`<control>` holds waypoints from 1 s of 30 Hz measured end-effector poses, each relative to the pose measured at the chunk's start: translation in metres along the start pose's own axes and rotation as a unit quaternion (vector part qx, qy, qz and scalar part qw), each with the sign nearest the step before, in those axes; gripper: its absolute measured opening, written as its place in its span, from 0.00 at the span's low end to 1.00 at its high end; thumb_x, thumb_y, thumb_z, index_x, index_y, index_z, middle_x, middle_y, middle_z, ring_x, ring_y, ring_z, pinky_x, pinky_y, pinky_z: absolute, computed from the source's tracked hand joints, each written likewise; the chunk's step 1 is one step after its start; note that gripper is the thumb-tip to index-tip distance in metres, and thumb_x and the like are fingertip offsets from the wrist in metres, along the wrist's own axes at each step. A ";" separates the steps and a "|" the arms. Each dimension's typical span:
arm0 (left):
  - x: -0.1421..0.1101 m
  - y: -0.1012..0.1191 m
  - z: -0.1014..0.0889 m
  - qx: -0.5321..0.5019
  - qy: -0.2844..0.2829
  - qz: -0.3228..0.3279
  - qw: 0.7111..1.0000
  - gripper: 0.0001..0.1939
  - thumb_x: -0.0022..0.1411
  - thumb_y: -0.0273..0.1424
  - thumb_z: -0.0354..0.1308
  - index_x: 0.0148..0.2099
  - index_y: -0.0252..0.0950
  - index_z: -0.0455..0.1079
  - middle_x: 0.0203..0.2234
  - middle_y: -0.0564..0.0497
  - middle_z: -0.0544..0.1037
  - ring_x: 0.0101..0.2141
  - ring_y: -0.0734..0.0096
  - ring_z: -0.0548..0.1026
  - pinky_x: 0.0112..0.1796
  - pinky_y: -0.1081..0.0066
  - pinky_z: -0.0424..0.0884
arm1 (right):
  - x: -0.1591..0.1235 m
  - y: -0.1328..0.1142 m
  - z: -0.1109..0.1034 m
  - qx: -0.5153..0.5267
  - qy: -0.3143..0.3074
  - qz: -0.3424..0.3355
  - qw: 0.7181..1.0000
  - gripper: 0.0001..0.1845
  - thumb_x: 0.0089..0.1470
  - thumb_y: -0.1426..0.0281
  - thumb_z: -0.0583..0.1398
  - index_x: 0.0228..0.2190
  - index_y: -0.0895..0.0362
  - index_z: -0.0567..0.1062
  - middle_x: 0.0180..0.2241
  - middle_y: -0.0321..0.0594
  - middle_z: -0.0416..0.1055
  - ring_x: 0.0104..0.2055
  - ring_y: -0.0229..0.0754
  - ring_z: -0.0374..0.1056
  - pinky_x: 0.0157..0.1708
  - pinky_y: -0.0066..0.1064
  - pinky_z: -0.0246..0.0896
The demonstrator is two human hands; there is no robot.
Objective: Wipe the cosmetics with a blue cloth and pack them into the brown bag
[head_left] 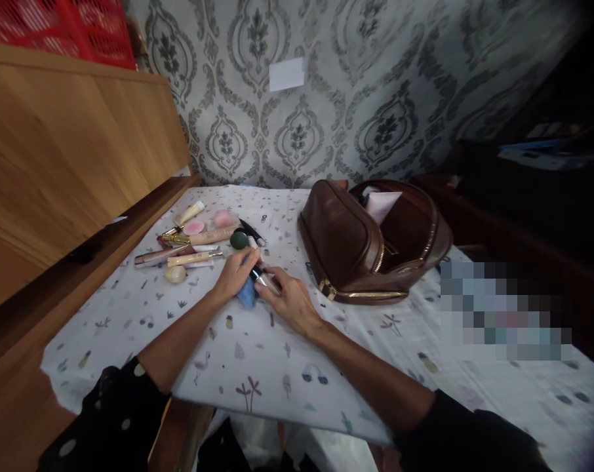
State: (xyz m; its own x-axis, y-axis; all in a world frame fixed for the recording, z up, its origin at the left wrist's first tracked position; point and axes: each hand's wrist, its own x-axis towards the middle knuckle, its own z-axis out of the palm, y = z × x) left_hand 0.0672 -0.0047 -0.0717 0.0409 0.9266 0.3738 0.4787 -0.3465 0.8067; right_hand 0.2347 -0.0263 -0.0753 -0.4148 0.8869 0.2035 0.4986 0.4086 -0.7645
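My right hand (293, 303) is closed around a small cosmetic bottle (267, 283) with a black cap and a pale, shiny body. My left hand (234, 274) is closed at the capped end, with a blue cloth (246, 295) bunched in its fingers and hanging beneath the bottle. Just beyond the left hand are a dark green round item (238, 240) and some black slim items (252, 231). Left of these lie a beige tube (216, 236), a pink sponge (223, 218), a pink round item (193, 227) and a small cream-coloured jar (176, 274).
An open brown leather bag (346, 229) stands to the right, a pale pink packet (381, 206) inside it. Patterned cloth (238, 354) covers the table. A wooden cabinet (75, 144) borders the left, with a red basket (61, 29) on top. A blurred patch (503, 314) hides something at right.
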 end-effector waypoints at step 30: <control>-0.014 0.005 0.022 -0.180 0.006 0.054 0.982 0.40 0.47 0.20 0.51 0.62 0.44 0.46 0.60 0.46 0.62 0.62 0.65 0.61 0.63 0.59 0.57 | 0.002 0.005 0.000 0.108 0.058 0.008 0.992 0.26 0.63 0.56 0.50 0.54 0.60 0.65 0.26 0.34 0.66 0.29 0.41 0.64 0.30 0.30 0.56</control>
State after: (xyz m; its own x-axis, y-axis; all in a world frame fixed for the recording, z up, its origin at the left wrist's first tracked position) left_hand 0.0881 -0.0164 -0.0827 0.0634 0.8807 0.4695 0.1316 -0.4737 0.8708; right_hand 0.2368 -0.0226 -0.0787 -0.3107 0.9172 0.2493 0.3243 0.3488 -0.8793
